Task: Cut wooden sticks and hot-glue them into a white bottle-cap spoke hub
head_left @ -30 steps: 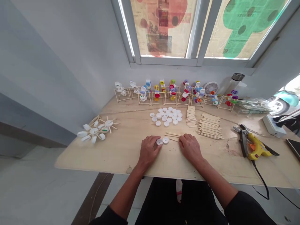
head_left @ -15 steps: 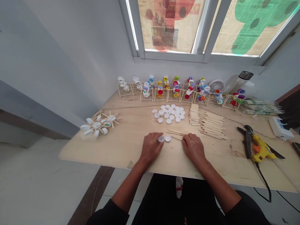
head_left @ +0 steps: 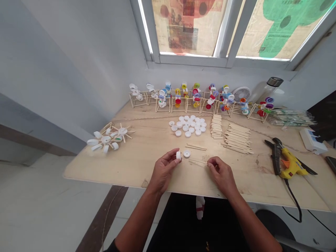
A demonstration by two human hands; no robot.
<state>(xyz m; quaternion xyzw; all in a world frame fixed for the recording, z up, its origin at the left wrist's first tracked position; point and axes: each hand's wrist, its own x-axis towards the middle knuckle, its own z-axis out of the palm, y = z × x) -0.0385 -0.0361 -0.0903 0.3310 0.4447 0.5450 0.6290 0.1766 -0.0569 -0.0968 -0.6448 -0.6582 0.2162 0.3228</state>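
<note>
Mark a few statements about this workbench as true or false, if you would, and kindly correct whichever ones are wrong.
1. The left hand holds a white cap turned on its edge. True.
2. The right hand grips the glue gun. False: the right hand holds a thin stick, and the glue gun lies on the table.
3. Two loose sticks lie between the hands and the cluster of caps. True.
4. The caps in that cluster are red. False: they are white.
5. The small fan stands beside the bottle. True.
</note>
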